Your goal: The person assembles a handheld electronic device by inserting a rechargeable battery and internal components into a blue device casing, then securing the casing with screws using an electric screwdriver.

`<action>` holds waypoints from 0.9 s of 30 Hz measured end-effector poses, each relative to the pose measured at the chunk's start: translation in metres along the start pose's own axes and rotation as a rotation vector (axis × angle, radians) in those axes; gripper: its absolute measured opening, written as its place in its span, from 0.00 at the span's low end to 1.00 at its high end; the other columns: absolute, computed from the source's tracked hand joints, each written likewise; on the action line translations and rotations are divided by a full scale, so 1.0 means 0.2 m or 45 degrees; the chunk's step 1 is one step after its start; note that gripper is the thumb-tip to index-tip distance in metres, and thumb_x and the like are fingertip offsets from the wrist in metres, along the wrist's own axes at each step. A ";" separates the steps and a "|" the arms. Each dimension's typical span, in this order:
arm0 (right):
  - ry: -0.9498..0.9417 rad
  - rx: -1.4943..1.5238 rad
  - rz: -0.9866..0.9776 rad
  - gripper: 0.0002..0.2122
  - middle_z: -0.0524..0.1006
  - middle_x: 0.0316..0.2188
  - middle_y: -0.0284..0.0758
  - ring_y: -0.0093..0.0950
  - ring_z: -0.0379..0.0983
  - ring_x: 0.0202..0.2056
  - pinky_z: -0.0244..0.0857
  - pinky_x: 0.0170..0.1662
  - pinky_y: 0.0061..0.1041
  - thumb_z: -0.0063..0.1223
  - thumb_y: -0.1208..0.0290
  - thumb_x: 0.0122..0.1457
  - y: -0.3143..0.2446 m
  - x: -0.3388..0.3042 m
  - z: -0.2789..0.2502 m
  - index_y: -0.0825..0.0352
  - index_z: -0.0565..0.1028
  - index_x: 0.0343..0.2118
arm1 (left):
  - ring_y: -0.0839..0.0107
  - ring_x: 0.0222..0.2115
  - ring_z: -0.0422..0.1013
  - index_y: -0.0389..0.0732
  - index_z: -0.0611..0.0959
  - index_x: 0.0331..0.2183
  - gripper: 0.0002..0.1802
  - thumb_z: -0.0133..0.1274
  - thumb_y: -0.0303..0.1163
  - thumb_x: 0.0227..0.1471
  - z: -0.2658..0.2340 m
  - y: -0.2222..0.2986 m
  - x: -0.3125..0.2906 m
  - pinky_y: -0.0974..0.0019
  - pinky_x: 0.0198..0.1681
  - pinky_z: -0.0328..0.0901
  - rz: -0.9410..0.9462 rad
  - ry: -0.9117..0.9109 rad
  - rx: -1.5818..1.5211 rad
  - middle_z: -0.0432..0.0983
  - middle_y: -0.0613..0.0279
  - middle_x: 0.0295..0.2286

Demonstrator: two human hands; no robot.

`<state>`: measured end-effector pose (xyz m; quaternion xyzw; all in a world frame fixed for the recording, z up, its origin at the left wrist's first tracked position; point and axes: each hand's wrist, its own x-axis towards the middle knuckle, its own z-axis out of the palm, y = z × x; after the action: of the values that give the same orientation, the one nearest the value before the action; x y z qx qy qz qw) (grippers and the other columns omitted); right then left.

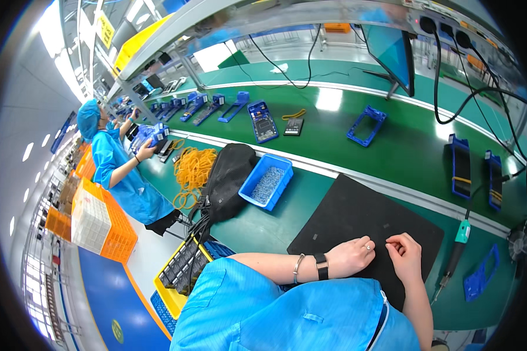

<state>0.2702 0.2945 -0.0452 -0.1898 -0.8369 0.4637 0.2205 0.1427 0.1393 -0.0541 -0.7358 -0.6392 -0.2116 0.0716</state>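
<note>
Both my hands are over a black mat [342,213] on the green bench. My left hand [350,257] is closed with its fingers curled in, and anything inside it is hidden. Just beside it, my right hand [405,255] has thumb and fingers pinched together; whatever they hold is too small to make out. The two hands are close but apart. To the right of the mat lies a green and black electric screwdriver [454,257] on its cable. A blue plastic frame [481,272] lies past it.
A blue tray [282,180] of small screws stands left of the mat, near a black bag [231,181] and yellow rubber bands [194,169]. Opened blue device housings [263,121] line the far conveyor under a monitor [389,55]. A co-worker [120,164] works at left.
</note>
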 end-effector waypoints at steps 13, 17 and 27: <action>-0.037 0.001 -0.004 0.04 0.72 0.23 0.33 0.20 0.65 0.20 0.58 0.22 0.17 0.56 0.84 0.48 -0.02 0.04 0.03 0.71 0.75 0.28 | 0.66 0.31 0.67 0.35 0.76 0.23 0.04 0.50 0.26 0.39 -0.05 -0.05 0.02 0.68 0.34 0.68 -0.068 -0.022 0.093 0.67 0.58 0.27; -0.049 -0.006 0.000 0.04 0.71 0.22 0.32 0.19 0.65 0.20 0.58 0.23 0.17 0.56 0.84 0.48 -0.04 0.03 0.02 0.71 0.75 0.28 | 0.62 0.33 0.69 0.36 0.77 0.24 0.04 0.51 0.25 0.39 -0.07 -0.11 0.01 0.65 0.35 0.69 -0.227 0.031 -0.194 0.71 0.57 0.28; -0.064 -0.059 -0.030 0.05 0.70 0.21 0.32 0.21 0.67 0.20 0.60 0.24 0.18 0.58 0.82 0.48 -0.04 0.03 0.00 0.69 0.76 0.29 | 0.63 0.25 0.75 0.38 0.82 0.27 0.07 0.58 0.20 0.38 -0.74 -0.61 -0.34 0.65 0.30 0.70 -0.901 0.558 0.098 0.77 0.56 0.24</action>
<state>0.2636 0.2943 -0.0381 -0.1733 -0.8549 0.4461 0.2005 -0.0147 0.0419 0.0310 -0.4051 -0.8297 -0.3508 0.1563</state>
